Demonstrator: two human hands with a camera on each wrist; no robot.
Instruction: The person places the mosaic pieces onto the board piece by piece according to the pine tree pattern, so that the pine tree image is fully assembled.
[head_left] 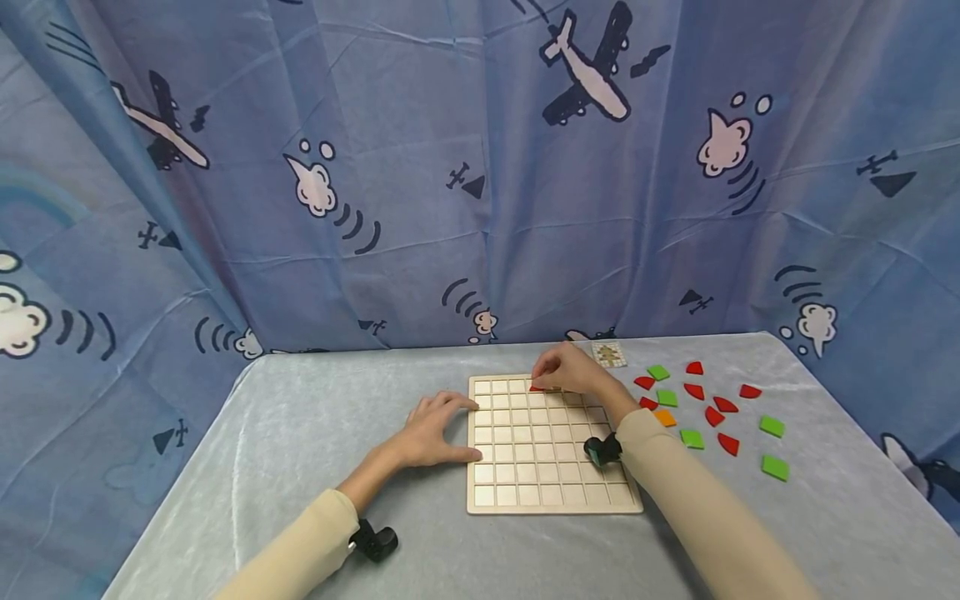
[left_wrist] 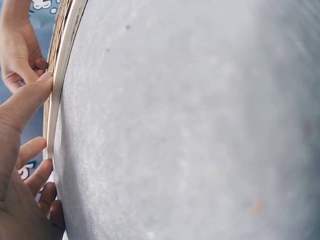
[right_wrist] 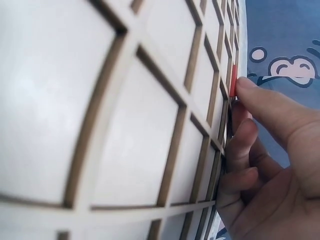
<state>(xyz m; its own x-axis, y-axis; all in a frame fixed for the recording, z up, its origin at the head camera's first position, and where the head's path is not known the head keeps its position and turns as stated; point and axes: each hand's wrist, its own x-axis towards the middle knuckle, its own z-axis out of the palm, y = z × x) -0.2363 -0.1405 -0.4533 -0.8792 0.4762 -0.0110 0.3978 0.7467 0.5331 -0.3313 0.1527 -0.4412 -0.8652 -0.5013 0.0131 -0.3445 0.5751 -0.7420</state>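
A pale wooden grid board [head_left: 538, 452] lies flat on the cloth-covered table. At its left edge my left hand [head_left: 437, 429] rests, thumb and forefinger spread apart and touching the rim. The left wrist view shows the fingers of that hand [left_wrist: 31, 102] against the side of the board. Over the top row of squares, my right hand [head_left: 572, 369] pinches a small red piece [head_left: 535, 388] between thumb and fingers. In the right wrist view this red piece [right_wrist: 233, 81] stands out at the board's far side, partly covered by the thumb.
Several red quarter-round pieces [head_left: 726, 405] and green square pieces [head_left: 772, 426] lie scattered to the right of the board. Among them is an orange square [head_left: 664, 417]. A small patterned card [head_left: 609, 354] lies near the back edge, before a blue curtain [head_left: 420, 167].
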